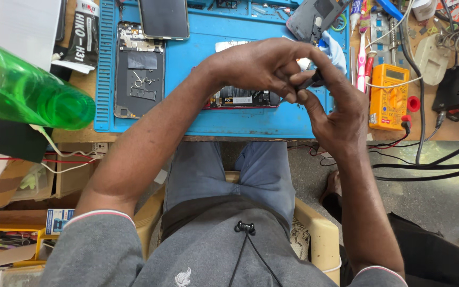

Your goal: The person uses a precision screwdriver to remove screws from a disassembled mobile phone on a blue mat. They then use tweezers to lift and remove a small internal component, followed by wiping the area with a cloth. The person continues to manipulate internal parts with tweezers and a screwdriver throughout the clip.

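A person seated at a bench (272, 133) brings both hands together above a blue work mat (197, 79). The left hand (258, 66) and right hand (336, 109) meet around a small dark tool (313, 81): fingers of both hands pinch it, and its long axis runs slantwise between the two sets of fingertips. Which hand bears more of the grip cannot be told.

Directly beneath the fingers, partly hidden by the left hand, lies an opened phone (243, 98) with its inner parts exposed, long axis running left to right. Far to the left of the fingers sits a second opened phone shell (139, 72). Just right of the fingers rests an orange multimeter (390, 95). A green bottle (25, 87) lies far left.
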